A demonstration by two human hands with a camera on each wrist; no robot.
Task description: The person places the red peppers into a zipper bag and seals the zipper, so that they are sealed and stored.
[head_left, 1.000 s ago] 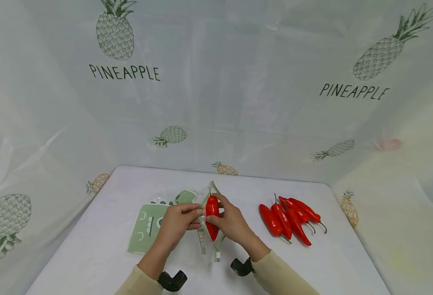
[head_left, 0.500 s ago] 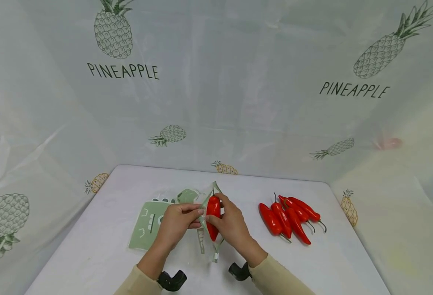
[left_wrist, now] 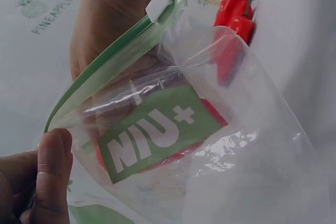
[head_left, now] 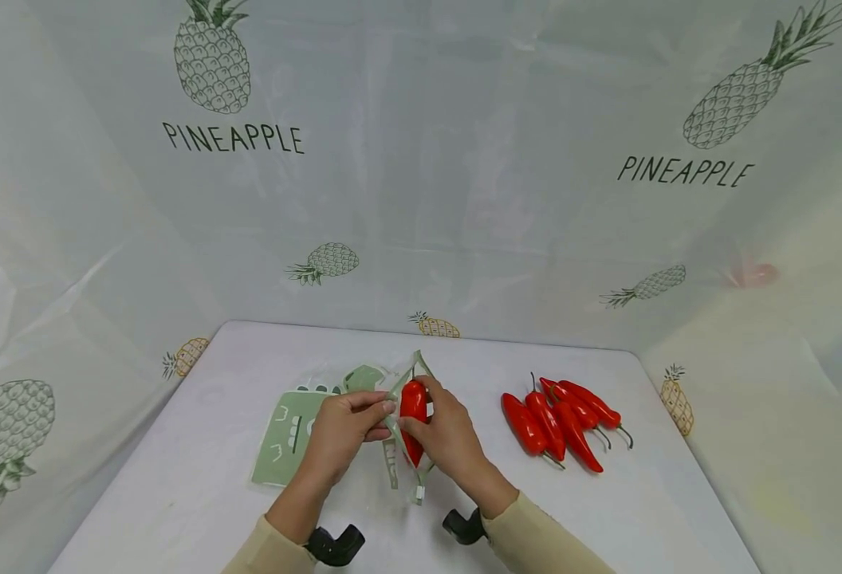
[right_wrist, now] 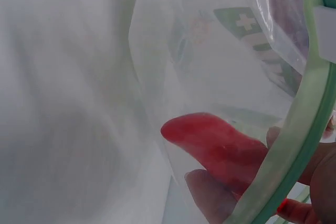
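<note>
My left hand (head_left: 345, 430) pinches the green rim of a clear zip bag (left_wrist: 268, 145) between thumb and fingers. In my right hand (head_left: 453, 434) a red chili pepper (head_left: 414, 402) is held upright at the bag's spread mouth, stem toward the back. Through the clear film in the right wrist view, the pepper's tip (right_wrist: 194, 129) and a fingertip of that hand show inside the bag. A white slider (left_wrist: 159, 6) sits at one end of the green zip strip, and a green "NIU+" label (left_wrist: 157, 135) is printed on the film.
Several red chili peppers (head_left: 553, 426) lie grouped on the white table (head_left: 586, 526) at the right. A flat green piece with a printed face (head_left: 277, 446) lies left of the hands. Behind the table hangs a pale sheet (head_left: 450, 159) with pineapple prints.
Both hands keep their hold on the bag and pepper, almost still. The view has shifted slightly; the peppers at the right have not been touched.
</note>
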